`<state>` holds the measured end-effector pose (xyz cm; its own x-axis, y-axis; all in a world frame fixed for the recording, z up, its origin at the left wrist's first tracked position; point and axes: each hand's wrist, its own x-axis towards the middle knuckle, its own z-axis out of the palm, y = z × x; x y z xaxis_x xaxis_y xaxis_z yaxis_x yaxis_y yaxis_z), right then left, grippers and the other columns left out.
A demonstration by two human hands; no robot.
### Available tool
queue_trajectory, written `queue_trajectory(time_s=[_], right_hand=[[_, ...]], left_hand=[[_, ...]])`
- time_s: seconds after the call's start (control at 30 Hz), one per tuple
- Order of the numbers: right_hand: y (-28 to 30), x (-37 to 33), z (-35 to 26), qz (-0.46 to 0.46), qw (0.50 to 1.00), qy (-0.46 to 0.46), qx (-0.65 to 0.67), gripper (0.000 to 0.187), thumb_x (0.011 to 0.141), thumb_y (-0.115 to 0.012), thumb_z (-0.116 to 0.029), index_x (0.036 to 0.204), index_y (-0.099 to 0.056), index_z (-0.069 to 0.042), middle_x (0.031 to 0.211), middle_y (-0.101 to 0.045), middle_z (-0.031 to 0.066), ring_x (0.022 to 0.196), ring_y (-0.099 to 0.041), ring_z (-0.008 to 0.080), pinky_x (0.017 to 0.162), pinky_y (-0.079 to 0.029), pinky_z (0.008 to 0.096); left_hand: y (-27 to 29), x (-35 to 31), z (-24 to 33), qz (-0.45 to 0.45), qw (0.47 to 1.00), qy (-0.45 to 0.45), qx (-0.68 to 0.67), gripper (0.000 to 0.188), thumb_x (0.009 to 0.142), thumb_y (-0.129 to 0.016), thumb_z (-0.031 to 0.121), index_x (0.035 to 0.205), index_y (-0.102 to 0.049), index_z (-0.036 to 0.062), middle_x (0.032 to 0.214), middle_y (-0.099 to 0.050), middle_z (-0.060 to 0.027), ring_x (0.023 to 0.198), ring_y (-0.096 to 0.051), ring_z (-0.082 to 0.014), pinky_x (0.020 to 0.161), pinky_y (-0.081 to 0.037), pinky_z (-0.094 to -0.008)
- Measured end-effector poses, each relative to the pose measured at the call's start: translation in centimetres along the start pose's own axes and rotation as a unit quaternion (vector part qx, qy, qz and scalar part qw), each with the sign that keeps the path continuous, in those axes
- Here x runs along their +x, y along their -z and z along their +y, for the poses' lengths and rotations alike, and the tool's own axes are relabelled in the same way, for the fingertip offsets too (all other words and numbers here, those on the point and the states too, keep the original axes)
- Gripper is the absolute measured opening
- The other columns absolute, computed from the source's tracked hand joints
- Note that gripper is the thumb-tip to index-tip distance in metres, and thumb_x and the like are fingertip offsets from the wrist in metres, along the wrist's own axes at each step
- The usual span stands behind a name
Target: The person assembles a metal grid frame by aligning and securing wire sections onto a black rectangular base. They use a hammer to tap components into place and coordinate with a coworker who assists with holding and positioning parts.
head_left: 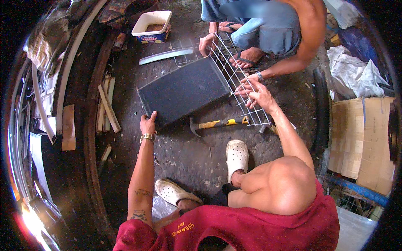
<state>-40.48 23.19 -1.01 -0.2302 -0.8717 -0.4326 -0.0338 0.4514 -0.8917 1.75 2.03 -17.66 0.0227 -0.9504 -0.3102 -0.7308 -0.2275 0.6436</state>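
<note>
A flat black rectangular panel [182, 90] lies tilted across the middle, just beyond my feet. My left hand [148, 121] grips its near left corner, thumb along the edge. A white wire grid [228, 62] stands along the panel's right end. Around its wires, toward the near end, my right hand [260, 95] is closed, fingertips partly hidden. Right beside it is the watch-wearing hand [248, 82] of another person, whose other hand [206, 43] holds the grid's far end. A hammer [220, 123] with a yellow and black handle lies on the floor below the panel.
Beyond the panel are a pale curved strip [166, 55] and a white tub [151, 27]. Wood strips [109, 106] lie at left. The other person [268, 33] crouches at far right. Cardboard [363, 140] and a white sack [354, 69] stand along the right side.
</note>
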Motion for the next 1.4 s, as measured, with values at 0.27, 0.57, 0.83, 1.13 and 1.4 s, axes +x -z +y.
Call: queue_trajectory(time_s=[0.27,0.57,0.83,1.13,1.4], right_hand=[[-0.4,0.0,-0.5,0.013,1.000,0.000,-0.004,0.056,0.085,-0.049,-0.009,0.140,-0.040,-0.009,0.117,-0.066,0.0143,0.063,-0.066,0.0165,0.050,-0.054,0.0270],[-1.0,-0.6,-2.2,0.024,0.998,-0.004,-0.055,0.055,0.083,-0.046,-0.009,0.138,-0.042,-0.008,0.113,-0.068,0.0155,0.061,-0.064,0.0143,0.053,-0.052,0.0239],[-0.8,-0.6,-1.8,0.010,0.999,0.009,-0.039,0.054,0.085,-0.049,-0.012,0.139,-0.040,-0.008,0.115,-0.068,0.0145,0.063,-0.065,0.0152,0.053,-0.053,0.0253],[-1.0,-0.3,-1.5,0.015,1.000,-0.009,-0.010,0.052,0.088,-0.046,-0.008,0.140,-0.039,-0.011,0.120,-0.065,0.0156,0.065,-0.066,0.0156,0.052,-0.055,0.0267],[-1.5,-0.4,-2.1,0.007,0.999,-0.016,-0.029,0.058,0.080,-0.042,-0.004,0.137,-0.039,-0.009,0.120,-0.066,0.0186,0.066,-0.065,0.0148,0.056,-0.055,0.0257]], left_hand=[[0.0,0.0,0.0,-0.024,0.999,0.034,-0.021,0.083,0.074,-0.074,0.059,0.122,-0.057,-0.0059,0.115,-0.064,-0.0255,0.107,-0.062,-0.0371,0.092,-0.047,-0.0431],[0.1,-0.2,0.1,-0.025,0.999,0.031,-0.008,0.083,0.074,-0.074,0.059,0.125,-0.056,-0.0046,0.118,-0.063,-0.0256,0.112,-0.060,-0.0378,0.095,-0.046,-0.0429],[0.5,-0.5,0.3,-0.040,0.998,0.039,-0.023,0.082,0.074,-0.073,0.058,0.123,-0.056,-0.0070,0.115,-0.064,-0.0268,0.110,-0.061,-0.0379,0.095,-0.046,-0.0427],[0.0,-0.4,0.5,-0.047,0.996,0.066,-0.045,0.075,0.076,-0.070,0.056,0.122,-0.059,-0.0022,0.114,-0.066,-0.0245,0.110,-0.062,-0.0379,0.095,-0.047,-0.0418],[-0.4,-1.3,1.3,-0.006,0.998,0.063,-0.021,0.077,0.079,-0.068,0.056,0.125,-0.056,-0.0045,0.120,-0.062,-0.0288,0.114,-0.059,-0.0408,0.097,-0.046,-0.0453]])
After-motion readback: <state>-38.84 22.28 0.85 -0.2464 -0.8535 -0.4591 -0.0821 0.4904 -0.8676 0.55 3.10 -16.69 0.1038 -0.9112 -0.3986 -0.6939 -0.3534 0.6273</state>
